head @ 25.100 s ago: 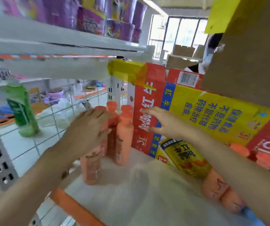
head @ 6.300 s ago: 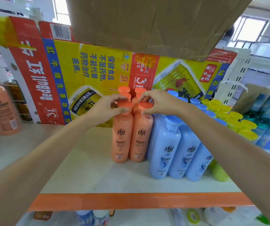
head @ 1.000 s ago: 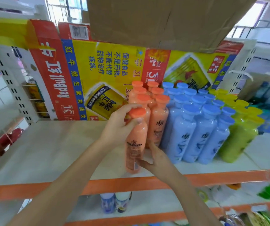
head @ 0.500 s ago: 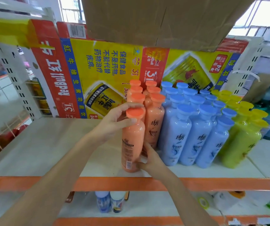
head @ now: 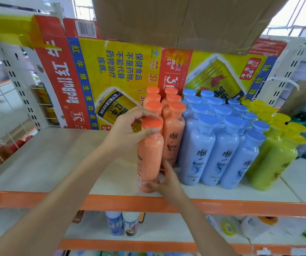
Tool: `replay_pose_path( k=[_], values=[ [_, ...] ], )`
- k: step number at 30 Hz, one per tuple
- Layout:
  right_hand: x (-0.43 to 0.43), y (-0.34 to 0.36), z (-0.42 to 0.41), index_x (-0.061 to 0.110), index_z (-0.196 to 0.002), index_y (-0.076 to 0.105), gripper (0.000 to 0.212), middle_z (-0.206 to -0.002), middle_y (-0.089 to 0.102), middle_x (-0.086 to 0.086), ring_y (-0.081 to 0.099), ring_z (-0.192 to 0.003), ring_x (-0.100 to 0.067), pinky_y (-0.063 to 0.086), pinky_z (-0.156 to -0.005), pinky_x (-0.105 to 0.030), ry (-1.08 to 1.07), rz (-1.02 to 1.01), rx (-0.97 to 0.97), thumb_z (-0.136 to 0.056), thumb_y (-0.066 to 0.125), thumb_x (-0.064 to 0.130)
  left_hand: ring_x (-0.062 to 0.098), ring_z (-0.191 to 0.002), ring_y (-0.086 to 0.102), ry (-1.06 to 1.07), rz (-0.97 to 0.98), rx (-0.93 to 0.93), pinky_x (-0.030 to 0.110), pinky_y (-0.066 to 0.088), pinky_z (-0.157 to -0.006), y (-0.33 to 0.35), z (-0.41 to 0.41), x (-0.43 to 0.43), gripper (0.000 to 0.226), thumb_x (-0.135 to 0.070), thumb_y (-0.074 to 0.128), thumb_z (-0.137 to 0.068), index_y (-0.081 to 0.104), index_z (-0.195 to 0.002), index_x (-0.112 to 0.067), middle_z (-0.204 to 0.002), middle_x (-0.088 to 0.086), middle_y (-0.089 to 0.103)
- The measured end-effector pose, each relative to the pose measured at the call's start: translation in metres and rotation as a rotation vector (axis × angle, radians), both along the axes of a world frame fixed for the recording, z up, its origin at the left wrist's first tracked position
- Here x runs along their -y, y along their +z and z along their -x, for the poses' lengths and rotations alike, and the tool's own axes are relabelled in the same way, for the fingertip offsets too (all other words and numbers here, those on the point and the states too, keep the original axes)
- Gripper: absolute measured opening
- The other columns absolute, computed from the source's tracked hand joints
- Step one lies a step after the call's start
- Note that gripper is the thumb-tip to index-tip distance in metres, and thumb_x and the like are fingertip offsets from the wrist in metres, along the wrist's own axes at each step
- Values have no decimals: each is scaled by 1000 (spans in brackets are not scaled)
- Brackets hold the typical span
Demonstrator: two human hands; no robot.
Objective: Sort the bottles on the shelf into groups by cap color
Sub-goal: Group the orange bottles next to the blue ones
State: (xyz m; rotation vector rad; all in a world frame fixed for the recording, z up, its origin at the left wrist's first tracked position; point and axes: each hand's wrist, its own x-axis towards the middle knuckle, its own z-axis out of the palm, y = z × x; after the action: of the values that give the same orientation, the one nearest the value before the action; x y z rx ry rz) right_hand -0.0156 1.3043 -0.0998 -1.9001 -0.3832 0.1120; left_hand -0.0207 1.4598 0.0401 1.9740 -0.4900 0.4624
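Left hand (head: 128, 130): fingers (head: 142, 112) curled tight round the neck of the front orange bottle (head: 149, 159), thumb pressed just under its orange cap (head: 152, 123). Right hand (head: 168, 181) gripped the bottle's base, thumb across the front low down, the other fingers reaching up behind it, close together. The bottle was opaque orange plastic with a flat round cap, and its dark print and barcode label faced left. It was upright, long axis near vertical, cap up. Couldn't tell whether the base touched the shelf (head: 56, 163). It was at the shelf's front edge, front left of the orange-capped bottles (head: 173, 139), against its neighbour. Blue-capped bottles (head: 209, 154) stood just right of those, with yellow-capped bottles (head: 276, 159) further right. A printed cardboard box (head: 111, 71) lined the back of the shelf.
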Motion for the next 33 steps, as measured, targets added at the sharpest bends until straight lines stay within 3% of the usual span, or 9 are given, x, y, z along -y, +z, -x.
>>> replay_pose_path(
  k=[5,8,13,15,18,20,24,30,33],
  values=[
    [7,2,-8,25,-135,30,82,-126,52,4,52,-112,-3,45,-81,-8,166,-8,-100,-72,72,-5,-3,-98,55,-27,-43,-5,15,41,-81,1,-1,-6,27,-27,68,-77,56,-98,-41,-103,-21,59],
    [2,3,-6,28,-128,31,84,-116,51,8,50,-104,-3,45,-74,-5,92,-51,-100,-66,76,-6,7,-104,56,-54,-93,-29,27,45,-87,3,-2,-10,25,-35,62,-79,57,-103,-40,-108,-20,61],
    [-13,-11,-1,36,-121,40,88,-116,56,4,55,-109,-16,51,-90,-43,-139,-8,13,-44,84,39,4,-118,46,-22,-225,1,33,42,-97,9,1,-9,26,-47,61,-74,60,-100,-40,-116,-27,48],
    [-19,-16,-2,30,-125,38,98,-118,56,1,56,-108,-18,50,-88,-45,-188,7,24,-40,81,49,7,-118,45,45,-269,17,36,40,-100,12,1,-6,36,-46,61,-70,63,-103,-32,-114,-21,50],
    [-17,-14,-1,27,-125,37,96,-118,55,2,56,-106,-13,53,-86,-39,-183,19,19,-44,84,46,9,-111,49,92,-322,43,27,40,-95,15,1,-2,30,-35,66,-75,64,-104,-24,-108,-16,55],
    [-8,-11,-2,31,-122,36,83,-115,54,8,55,-103,-3,52,-80,-18,-100,31,-31,-57,86,26,6,-107,51,72,-323,43,18,39,-90,16,2,-1,26,-28,66,-78,64,-103,-22,-105,-15,57],
    [3,-4,-5,21,-135,34,83,-113,52,8,52,-104,-10,45,-72,-7,32,87,-78,-67,80,9,5,-107,52,27,-304,2,22,40,-91,17,1,-6,23,-17,64,-83,61,-102,-29,-107,-14,59],
    [-8,-10,-1,26,-120,40,79,-109,58,5,57,-103,-16,52,-85,-37,-126,88,-12,-55,85,20,1,-115,46,-34,-342,-16,18,36,-98,16,1,-8,26,-18,54,-90,58,-115,-25,-122,-10,56],
    [-15,-7,3,21,-123,42,83,-114,59,1,57,-104,-18,51,-87,-41,-190,132,11,-53,86,30,0,-132,21,0,-481,26,19,17,-108,13,-4,-5,43,-36,42,-94,42,-135,-22,-145,-7,35]
  ],
)
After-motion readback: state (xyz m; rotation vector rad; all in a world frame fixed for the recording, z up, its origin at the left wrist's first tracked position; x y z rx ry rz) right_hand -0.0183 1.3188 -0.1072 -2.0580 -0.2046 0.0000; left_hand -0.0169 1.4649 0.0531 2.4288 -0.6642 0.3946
